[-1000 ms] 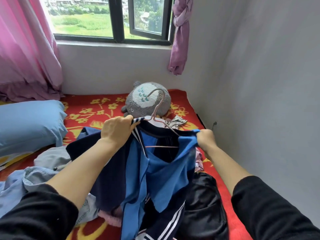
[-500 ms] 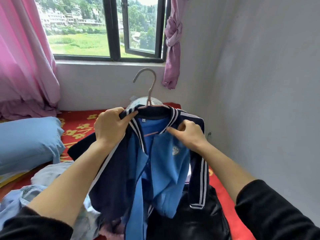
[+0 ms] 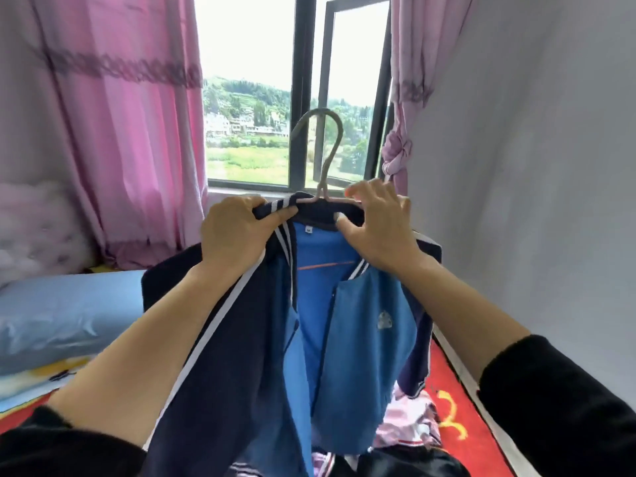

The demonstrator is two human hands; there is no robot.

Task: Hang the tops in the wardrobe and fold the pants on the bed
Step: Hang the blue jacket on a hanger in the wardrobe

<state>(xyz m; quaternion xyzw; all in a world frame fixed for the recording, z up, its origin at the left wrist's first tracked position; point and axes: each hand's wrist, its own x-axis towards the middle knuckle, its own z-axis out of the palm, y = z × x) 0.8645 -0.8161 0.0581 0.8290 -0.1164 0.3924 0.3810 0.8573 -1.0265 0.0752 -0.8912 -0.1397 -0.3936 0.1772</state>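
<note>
Jacket (image 3: pixel 361 325) on hanger (image 3: pixel 325 156) rising higher, now fronting window (image 3: pixel 247 98). Left hand (image 3: pixel 237 232) gripping collar (image 3: pixel 318 215); right hand (image 3: pixel 382 228) pinching collar at hanger shoulder. Pillow (image 3: pixel 69 315) lying left on bed (image 3: pixel 457 425).

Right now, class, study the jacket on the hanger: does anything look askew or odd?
Yes. The jacket hangs unzipped on the hanger, front panels gaping, and its striped collar is bunched in the left hand while the right hand pinches the other side, so it does not sit evenly.
</note>
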